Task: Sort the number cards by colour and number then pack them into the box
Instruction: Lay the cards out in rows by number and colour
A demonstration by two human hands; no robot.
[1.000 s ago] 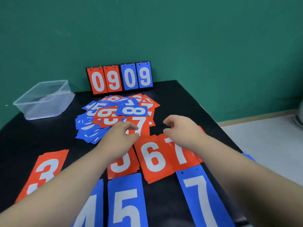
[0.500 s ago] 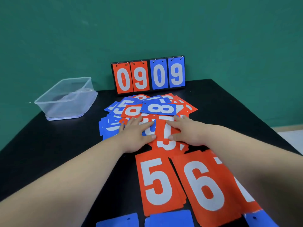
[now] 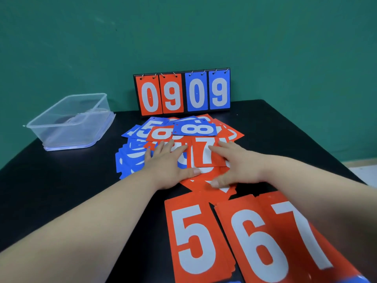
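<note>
Green wall (image 3: 183,37) is seen behind a black table (image 3: 61,201), where a scoreboard stand (image 3: 183,92) reading 0909 is set at the far edge. A clear plastic box (image 3: 71,121) is placed to its left. A mixed pile of number cards (image 3: 163,133) is spread mid-table. The left hand (image 3: 167,166) is laid flat on it, fingers straight and spread. The right hand (image 3: 238,166) is pressed flat just beside a loose red 7 card (image 3: 204,154). A row of red cards (image 3: 255,246), 5, 6 and 7, is laid nearest the camera.
</note>
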